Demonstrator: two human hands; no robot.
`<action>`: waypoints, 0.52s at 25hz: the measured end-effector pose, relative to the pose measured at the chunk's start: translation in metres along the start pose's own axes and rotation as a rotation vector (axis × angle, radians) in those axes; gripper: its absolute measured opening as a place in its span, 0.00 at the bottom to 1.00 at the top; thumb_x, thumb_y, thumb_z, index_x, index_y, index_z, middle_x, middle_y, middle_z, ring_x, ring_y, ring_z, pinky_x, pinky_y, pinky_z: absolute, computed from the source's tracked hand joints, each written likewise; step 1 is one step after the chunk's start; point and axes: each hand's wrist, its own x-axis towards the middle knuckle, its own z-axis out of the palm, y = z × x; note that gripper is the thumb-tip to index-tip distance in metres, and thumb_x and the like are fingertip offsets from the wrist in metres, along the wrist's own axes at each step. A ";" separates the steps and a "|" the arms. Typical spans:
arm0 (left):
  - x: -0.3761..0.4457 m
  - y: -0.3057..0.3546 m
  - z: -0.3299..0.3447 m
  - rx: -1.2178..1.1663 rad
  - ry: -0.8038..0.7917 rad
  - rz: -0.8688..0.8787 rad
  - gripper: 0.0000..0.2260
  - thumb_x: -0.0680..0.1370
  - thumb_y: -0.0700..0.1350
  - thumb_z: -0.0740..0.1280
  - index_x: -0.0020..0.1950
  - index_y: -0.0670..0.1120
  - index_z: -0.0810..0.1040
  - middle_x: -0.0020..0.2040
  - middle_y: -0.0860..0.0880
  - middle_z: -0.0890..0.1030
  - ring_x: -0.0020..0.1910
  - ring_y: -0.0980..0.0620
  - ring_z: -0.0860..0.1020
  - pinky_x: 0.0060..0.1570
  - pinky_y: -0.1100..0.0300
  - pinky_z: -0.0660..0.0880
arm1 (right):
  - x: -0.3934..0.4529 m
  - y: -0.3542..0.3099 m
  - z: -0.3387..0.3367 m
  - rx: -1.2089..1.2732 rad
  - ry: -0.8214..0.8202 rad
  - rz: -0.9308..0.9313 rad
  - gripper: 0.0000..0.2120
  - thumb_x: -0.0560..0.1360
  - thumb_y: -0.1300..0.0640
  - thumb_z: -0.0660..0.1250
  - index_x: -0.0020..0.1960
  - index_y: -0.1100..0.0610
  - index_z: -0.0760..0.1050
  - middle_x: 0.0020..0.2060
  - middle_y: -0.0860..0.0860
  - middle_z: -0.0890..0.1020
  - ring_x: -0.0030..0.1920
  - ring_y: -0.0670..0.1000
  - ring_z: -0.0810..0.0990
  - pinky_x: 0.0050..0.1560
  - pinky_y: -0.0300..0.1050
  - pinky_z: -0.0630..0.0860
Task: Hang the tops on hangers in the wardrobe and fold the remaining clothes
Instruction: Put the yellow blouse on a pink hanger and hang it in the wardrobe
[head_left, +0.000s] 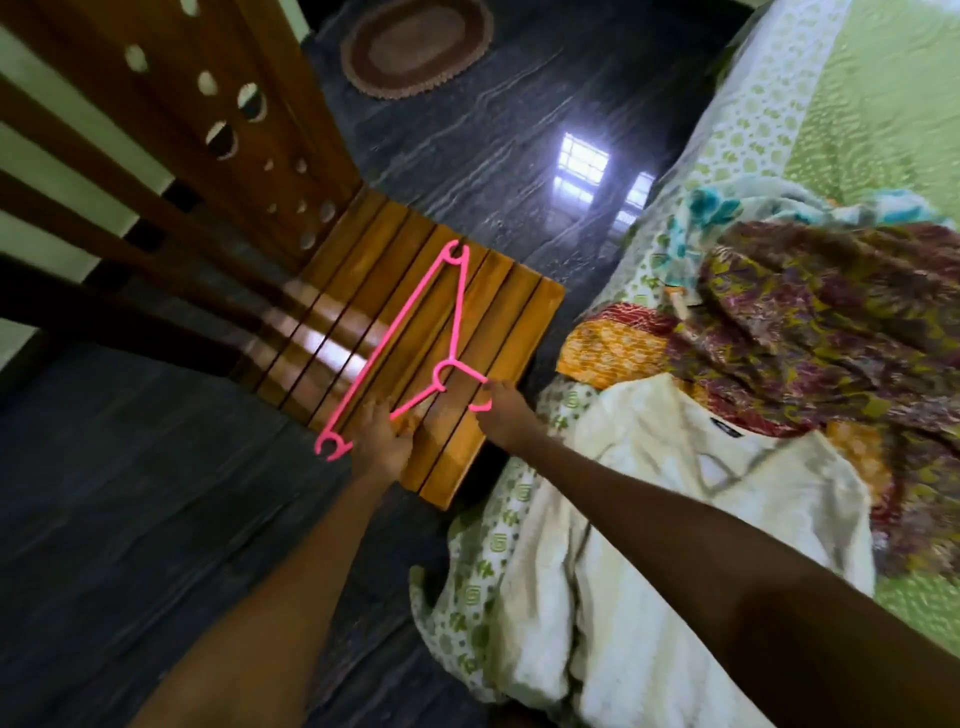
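While both hands (434, 421) grip the hanger (400, 343) over the chair (415, 312), we've hung nothing visible; clothes (779, 332) on the bed (857, 130) sit unfolded.

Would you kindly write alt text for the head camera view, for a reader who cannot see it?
Both hands, left hand and right hand, grip a pink plastic hanger over a slatted wooden chair seat. A cream top and patterned clothes lie on the green-printed bed to the right.
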 end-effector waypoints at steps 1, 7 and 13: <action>0.017 -0.016 -0.005 0.044 0.018 -0.018 0.28 0.77 0.44 0.65 0.75 0.44 0.59 0.76 0.44 0.54 0.70 0.39 0.64 0.65 0.44 0.67 | 0.017 -0.005 0.007 -0.069 -0.032 -0.007 0.24 0.75 0.62 0.62 0.69 0.64 0.63 0.65 0.61 0.69 0.66 0.61 0.68 0.60 0.52 0.68; 0.062 -0.054 -0.007 0.283 0.099 -0.123 0.31 0.79 0.45 0.62 0.76 0.38 0.50 0.76 0.40 0.53 0.74 0.40 0.55 0.71 0.50 0.55 | 0.045 -0.002 0.041 -0.391 0.009 0.061 0.32 0.76 0.58 0.62 0.75 0.62 0.51 0.72 0.58 0.60 0.71 0.60 0.59 0.65 0.57 0.64; 0.052 -0.068 0.004 0.195 0.082 -0.037 0.17 0.79 0.42 0.61 0.66 0.36 0.68 0.64 0.34 0.67 0.61 0.34 0.70 0.60 0.44 0.68 | 0.022 0.008 0.045 0.234 -0.023 0.067 0.09 0.77 0.61 0.63 0.52 0.66 0.77 0.37 0.61 0.78 0.37 0.52 0.76 0.35 0.46 0.65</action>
